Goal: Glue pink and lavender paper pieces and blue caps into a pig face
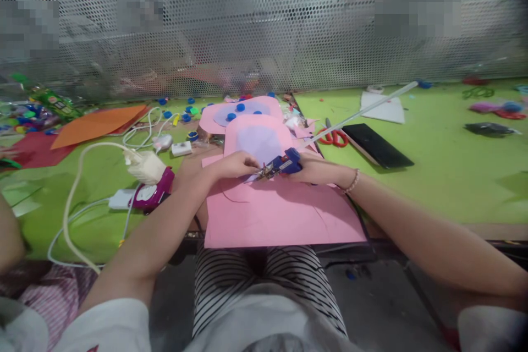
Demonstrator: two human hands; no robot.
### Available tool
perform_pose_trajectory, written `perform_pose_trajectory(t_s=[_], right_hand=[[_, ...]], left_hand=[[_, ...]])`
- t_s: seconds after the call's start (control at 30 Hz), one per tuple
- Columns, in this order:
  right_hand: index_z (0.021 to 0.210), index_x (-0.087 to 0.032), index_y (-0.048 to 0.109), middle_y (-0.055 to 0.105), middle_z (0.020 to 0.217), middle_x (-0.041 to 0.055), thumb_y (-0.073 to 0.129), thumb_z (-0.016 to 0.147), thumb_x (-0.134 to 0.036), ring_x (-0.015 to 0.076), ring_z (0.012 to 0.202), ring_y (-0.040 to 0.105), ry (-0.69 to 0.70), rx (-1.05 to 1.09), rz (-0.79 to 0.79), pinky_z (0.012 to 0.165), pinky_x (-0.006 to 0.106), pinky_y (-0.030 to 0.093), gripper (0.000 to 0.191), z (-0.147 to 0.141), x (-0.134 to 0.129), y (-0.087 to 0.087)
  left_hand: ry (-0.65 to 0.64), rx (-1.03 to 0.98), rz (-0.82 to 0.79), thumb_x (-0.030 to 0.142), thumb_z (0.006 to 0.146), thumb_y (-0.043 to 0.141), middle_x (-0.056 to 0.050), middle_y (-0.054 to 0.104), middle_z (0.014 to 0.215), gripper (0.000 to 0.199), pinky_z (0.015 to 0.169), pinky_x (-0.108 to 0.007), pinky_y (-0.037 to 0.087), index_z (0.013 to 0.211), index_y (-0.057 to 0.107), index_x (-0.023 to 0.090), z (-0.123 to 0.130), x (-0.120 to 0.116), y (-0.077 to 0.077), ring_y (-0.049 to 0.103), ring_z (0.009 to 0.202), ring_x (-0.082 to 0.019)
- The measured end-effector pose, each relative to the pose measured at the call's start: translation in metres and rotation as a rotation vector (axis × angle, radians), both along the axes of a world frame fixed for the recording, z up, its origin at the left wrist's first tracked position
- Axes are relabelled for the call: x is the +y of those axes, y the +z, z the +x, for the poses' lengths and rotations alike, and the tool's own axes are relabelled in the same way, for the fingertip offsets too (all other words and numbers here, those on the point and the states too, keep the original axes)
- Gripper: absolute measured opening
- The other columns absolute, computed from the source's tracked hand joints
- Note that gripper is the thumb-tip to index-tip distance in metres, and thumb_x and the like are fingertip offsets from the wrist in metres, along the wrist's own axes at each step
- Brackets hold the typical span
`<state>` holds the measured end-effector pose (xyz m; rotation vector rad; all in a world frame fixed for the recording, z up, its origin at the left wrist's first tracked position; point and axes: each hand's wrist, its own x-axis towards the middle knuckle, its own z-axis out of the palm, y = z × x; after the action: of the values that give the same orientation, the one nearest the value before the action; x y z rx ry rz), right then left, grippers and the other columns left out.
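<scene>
While the right hand [305,168] has its fingers wrapped round a blue plastic glue gun [289,160], the left hand [239,163] is right up at the nozzle with thumb and fingertips bunched together, and honestly I can't tell if anything's pinched in there. A long, cloudy, see-through glue stick [367,111] pokes out the back of the gun, slanting up and away from the right hand. Below both hands there's a big flat pink sheet [284,214], smooth and straight-edged with a few faint creases. Just beyond the left hand sits a rounded pink panel [231,135] with a lavender oval [259,140] on it, and past that a second pink panel [208,118] with round blue caps [240,107] on its own lavender patch. Red-handled scissors [338,138] and a flat black rectangle [377,146] lie out beyond the right hand, near a white card [383,107]. Nearer the left forearm is a glossy purple power strip [155,192] with a chunky cream plug [146,166] in it. Container-wise, far off to the left hand's side lies a green-labelled bottle [53,102], contents too small to make out
</scene>
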<state>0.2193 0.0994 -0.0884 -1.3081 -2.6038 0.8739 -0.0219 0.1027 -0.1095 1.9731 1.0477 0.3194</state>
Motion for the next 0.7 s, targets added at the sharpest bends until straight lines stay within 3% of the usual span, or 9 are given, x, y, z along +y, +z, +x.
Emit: perform_pose_trajectory(t_s=[0.27,0.7], right_hand=[[0.087,-0.017,0.061,0.057,0.069,0.0013,0.057,0.069,-0.029,0.0121,0.058,0.047,0.078,0.055,0.066,0.052,0.024,0.035,0.022,0.005,-0.001,0.011],[0.078,-0.017,0.059,0.058,0.068,0.0017,0.056,0.068,-0.023,0.0123,0.059,0.046,0.113,0.006,0.085,0.052,0.024,0.036,0.013,0.012,0.001,0.014]], left_hand=[[0.013,0.036,0.014,0.029,0.077,0.055,-0.006,0.065,0.073,0.024,0.055,-0.023,0.037,0.085,0.068,0.011,0.0,0.002,-0.003,0.048,0.056,-0.009],[0.043,0.049,0.019,0.023,0.073,0.054,-0.003,0.062,0.067,0.018,0.057,-0.023,0.038,0.076,0.067,0.012,0.002,-0.001,0.002,0.05,0.057,-0.01]])
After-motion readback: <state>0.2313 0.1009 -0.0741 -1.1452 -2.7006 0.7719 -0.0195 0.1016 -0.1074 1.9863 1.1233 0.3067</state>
